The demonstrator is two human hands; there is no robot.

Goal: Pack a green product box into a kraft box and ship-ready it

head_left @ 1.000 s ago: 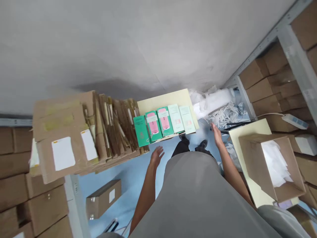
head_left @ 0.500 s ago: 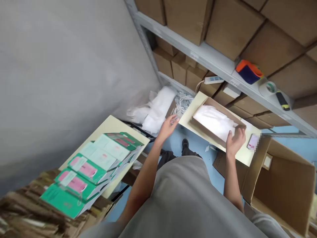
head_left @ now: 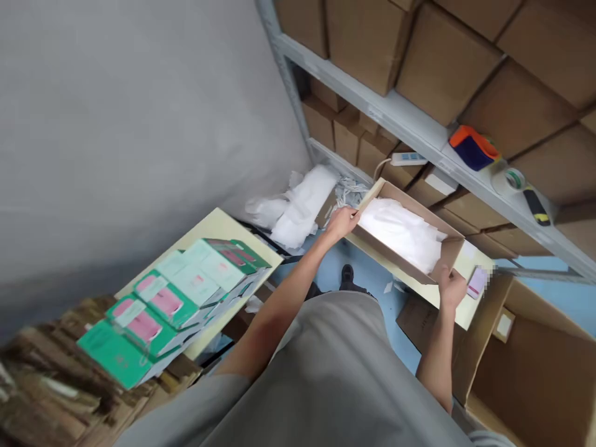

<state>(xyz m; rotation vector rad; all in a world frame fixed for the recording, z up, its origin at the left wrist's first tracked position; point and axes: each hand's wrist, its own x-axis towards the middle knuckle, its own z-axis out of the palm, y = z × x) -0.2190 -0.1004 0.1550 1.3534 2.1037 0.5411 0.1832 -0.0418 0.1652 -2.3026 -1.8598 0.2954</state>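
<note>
A shallow open cardboard box (head_left: 388,255) rests on the pale table (head_left: 465,308) and holds a pile of thin white bags or sheets (head_left: 403,233), whose exact kind I cannot make out. My left hand (head_left: 343,222) grips the box at its left end, fingers closed on the wall. At the opposite end, my right hand (head_left: 451,287) is closed on the near right corner of the same box. A phone-like purple item (head_left: 477,282), partly blurred out, lies on the table just right of my right hand.
Green and pink packages (head_left: 153,304) are stacked on a second pale table (head_left: 216,226) at left. A big open carton (head_left: 535,372) stands at right. Shelving (head_left: 400,112) with cartons carries a tape roll (head_left: 511,180) and a black-yellow cutter (head_left: 536,207). White wrap (head_left: 305,208) lies by the wall.
Both hands, apart from the box walls before, have closed on its two ends. My left hand moved right to the box; my right hand came down to its near corner.
</note>
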